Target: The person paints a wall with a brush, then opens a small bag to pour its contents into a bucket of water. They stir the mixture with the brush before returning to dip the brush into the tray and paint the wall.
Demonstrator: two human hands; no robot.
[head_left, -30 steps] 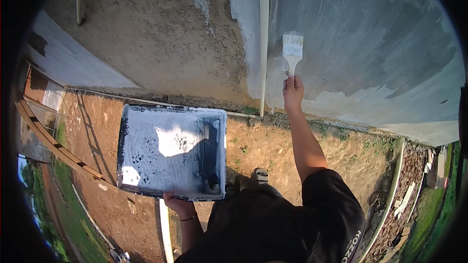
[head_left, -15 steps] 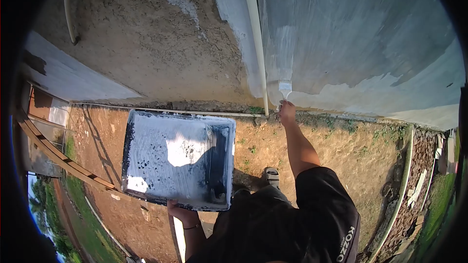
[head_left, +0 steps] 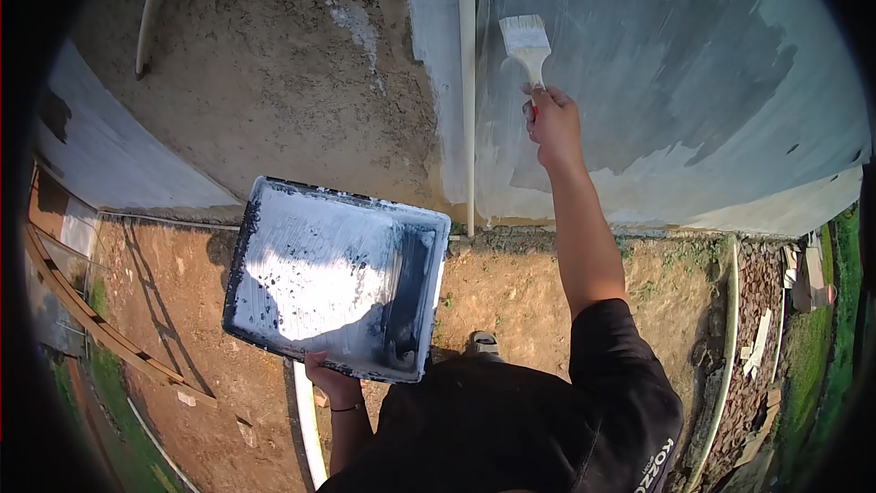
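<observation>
My right hand (head_left: 553, 123) grips the paintbrush (head_left: 526, 44) against the wall (head_left: 657, 55) beside the white pipe (head_left: 466, 82), while my left hand (head_left: 330, 382) clutches the tilted paint tray (head_left: 333, 276) (paint could spill if it tips further).

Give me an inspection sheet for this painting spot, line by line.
Surface: grey rendered wall, partly coated with white paint.
Job's things: white flat bristle paintbrush on the wall; paint-smeared rectangular roller tray.
Clutter: planks and debris on the ground at right.
Grips: right hand holds the paintbrush; left hand holds the tray's near edge.
Cables: nothing seen.
Surroundings: white vertical pipe, bare soil.
</observation>
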